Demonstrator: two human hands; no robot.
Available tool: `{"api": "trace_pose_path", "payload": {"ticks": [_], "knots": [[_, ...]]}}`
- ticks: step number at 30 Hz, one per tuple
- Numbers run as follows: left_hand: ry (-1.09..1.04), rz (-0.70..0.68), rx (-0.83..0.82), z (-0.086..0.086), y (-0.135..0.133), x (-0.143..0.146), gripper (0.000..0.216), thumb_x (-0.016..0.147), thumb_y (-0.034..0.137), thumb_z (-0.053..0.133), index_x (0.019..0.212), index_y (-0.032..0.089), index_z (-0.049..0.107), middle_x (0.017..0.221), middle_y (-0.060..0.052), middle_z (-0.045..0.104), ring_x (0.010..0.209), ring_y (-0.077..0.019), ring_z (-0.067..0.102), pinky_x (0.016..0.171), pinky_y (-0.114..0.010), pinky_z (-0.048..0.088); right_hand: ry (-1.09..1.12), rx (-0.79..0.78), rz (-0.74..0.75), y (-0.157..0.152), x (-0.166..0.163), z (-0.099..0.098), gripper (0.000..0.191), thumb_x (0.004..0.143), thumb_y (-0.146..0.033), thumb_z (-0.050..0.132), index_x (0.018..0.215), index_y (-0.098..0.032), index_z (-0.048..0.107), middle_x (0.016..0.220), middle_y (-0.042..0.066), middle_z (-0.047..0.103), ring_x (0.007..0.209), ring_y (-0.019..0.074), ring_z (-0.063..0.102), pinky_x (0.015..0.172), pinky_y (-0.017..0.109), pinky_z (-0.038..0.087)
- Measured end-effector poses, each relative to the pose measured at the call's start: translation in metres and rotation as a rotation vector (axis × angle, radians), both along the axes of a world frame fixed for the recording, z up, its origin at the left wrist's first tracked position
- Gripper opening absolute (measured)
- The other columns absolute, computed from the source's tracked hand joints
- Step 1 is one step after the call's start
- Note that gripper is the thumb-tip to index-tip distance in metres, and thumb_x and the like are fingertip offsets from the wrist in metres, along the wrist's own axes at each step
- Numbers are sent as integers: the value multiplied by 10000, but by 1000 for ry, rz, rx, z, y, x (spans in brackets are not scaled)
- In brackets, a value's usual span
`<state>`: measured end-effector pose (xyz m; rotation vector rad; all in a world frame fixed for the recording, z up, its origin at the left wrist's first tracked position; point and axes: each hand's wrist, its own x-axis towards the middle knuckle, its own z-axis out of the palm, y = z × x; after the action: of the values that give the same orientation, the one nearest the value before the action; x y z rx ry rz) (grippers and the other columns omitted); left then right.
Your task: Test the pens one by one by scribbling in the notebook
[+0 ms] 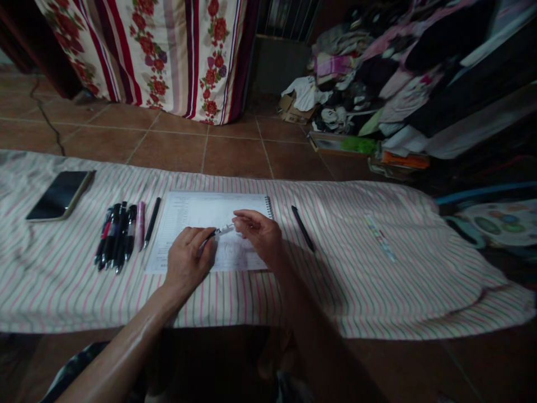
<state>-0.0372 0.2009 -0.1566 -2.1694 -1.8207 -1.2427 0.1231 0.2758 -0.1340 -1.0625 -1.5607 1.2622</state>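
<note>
Both my hands hold one pen (221, 230) over a spiral notepad (201, 211) that lies on a striped cloth (377, 268). My left hand (188, 260) is closed around the pen's dark lower end. My right hand (262, 234) pinches its pale upper end between fingers and thumb. The pen lies nearly level between the two hands, just above the written page.
A row of several pens (117, 234) lies left of the notepad, and a single black pen (302, 227) lies to its right. A dark phone (61, 195) rests at the cloth's far left. Beyond are tiled floor, a floral curtain (168, 50) and a clothes pile (377, 73).
</note>
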Motion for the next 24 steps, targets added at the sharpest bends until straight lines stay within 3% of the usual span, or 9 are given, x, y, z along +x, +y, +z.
{"api": "trace_pose_path", "payload": {"ticks": [4, 8, 15, 24], "knots": [[6, 12, 0, 1, 0, -1, 204, 858, 204, 484, 1020, 142, 592, 831, -78, 649, 774, -206, 557, 692, -354, 470, -38, 28, -148, 12, 18, -1, 289, 726, -355, 615, 944, -172, 666, 774, 37, 689, 635, 135, 629, 520, 226, 496], [20, 27, -14, 2, -1, -2, 208, 861, 214, 479, 1014, 134, 597, 813, -77, 645, 766, -207, 555, 684, -352, 471, -209, 113, -232, 20, 40, -4, 278, 750, -319, 572, 944, -144, 667, 793, 65, 683, 675, 156, 634, 581, 263, 512], [28, 70, -76, 3, -1, -1, 224, 867, 253, 455, 994, 155, 613, 812, -69, 646, 773, -211, 568, 696, -359, 478, -550, 315, -201, 20, 55, -14, 205, 762, -187, 543, 897, -171, 697, 846, 76, 658, 710, 156, 615, 691, 290, 506], [46, 69, -55, 2, -1, 0, 230, 861, 258, 460, 980, 142, 619, 800, -77, 650, 762, -220, 572, 689, -363, 481, -594, 348, -114, 13, 45, -9, 113, 768, -153, 595, 802, -197, 693, 790, 37, 620, 688, 134, 587, 665, 256, 468]]}}
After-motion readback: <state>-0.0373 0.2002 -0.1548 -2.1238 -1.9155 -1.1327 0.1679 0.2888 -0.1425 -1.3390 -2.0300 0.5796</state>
